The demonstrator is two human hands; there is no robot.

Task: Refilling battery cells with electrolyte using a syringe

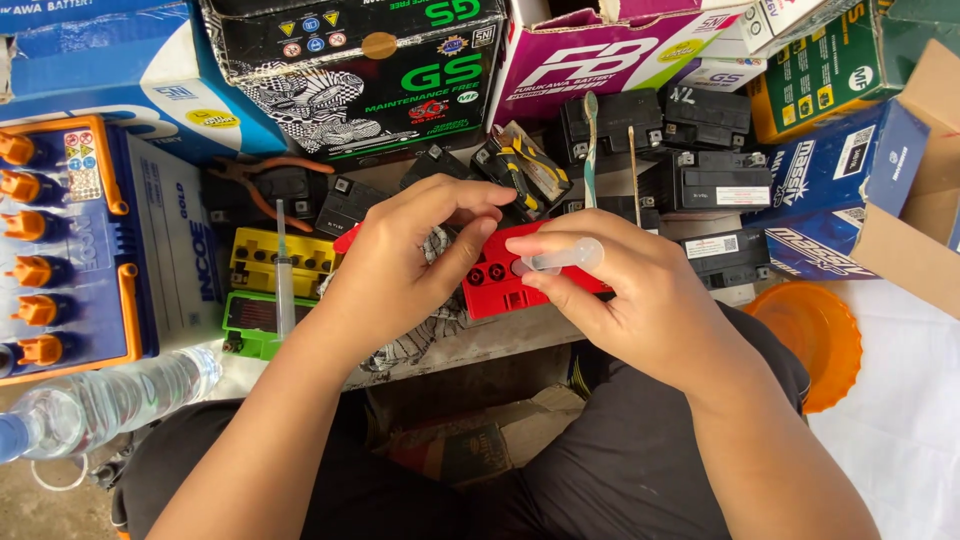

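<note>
Red battery (497, 278) | left hand (400, 270) steadies | right hand (620, 290) pinches dropper (562, 258)

single head view, looking steeply down, close over lap and cluttered workbench (500, 340).

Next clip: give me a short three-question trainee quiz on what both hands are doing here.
1. True or false: the right hand holds a clear plastic syringe over the red rectangular battery.
2. Which hand rests on the battery's left end? A) left hand B) right hand
3. Fill in: a second syringe lies across the yellow and ____ batteries.

Key: 1 true; 2 A; 3 green.
</note>
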